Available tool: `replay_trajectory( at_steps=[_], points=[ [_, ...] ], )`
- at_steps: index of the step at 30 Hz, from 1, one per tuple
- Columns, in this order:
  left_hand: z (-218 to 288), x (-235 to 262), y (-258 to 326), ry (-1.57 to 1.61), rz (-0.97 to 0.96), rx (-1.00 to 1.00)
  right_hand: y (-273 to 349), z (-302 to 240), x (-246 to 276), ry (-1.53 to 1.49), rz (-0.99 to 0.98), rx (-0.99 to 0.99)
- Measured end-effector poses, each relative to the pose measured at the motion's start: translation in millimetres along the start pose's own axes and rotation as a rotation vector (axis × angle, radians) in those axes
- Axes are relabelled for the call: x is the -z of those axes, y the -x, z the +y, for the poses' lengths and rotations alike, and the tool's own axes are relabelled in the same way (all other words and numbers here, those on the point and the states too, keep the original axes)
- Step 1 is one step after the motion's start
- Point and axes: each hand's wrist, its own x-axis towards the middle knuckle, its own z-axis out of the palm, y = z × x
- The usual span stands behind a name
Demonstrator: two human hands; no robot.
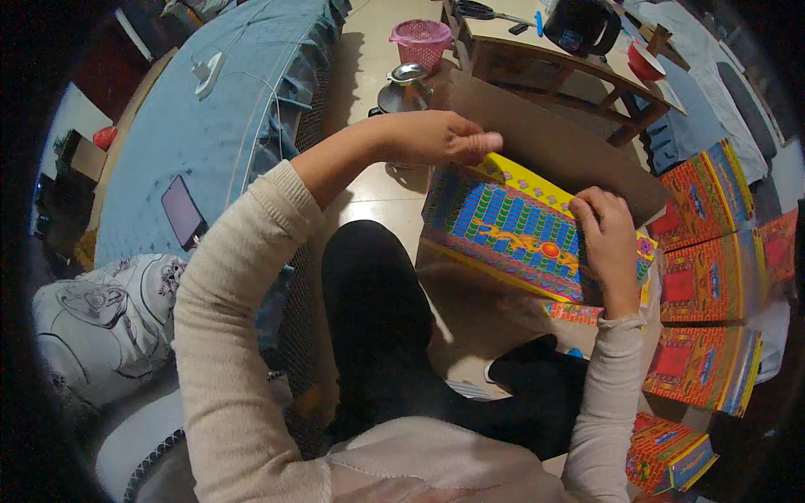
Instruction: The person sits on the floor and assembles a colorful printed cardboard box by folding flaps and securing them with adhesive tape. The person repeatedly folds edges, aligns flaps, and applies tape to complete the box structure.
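Note:
In front of me, a folded cardboard piece (511,230) is printed with a blue and green tiled roof pattern and an orange-red sun. A yellow strip with small pink shapes (545,192) runs along its far side. My left hand (457,140) arches over the far left corner, its thumb by the yellow strip and its fingers closed, partly hidden. Curled fingers of my right hand (605,230) grip the right end of the piece. Behind it leans a plain brown cardboard sheet (579,142).
Several red brick-patterned printed pieces (700,281) stand at the right. Ahead are a pink basket (421,42), a metal pot (402,94) and a low wooden table (537,42) bearing a black kettle (581,25) and a red bowl (646,63). A phone (180,210) lies on the blue-covered bed (168,142).

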Motion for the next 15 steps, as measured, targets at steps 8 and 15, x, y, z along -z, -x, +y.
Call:
replay_trajectory(
  at_steps=[8, 15],
  points=[
    [-47.7, -7.0, 22.5, 0.193, 0.196, -0.101, -1.5, 1.6, 4.3, 0.091, 0.02, 0.005],
    [-26.2, -55.3, 46.8, -0.22, 0.686, -0.281, -5.7, 14.2, -17.8, 0.277, -0.112, 0.078]
  ],
)
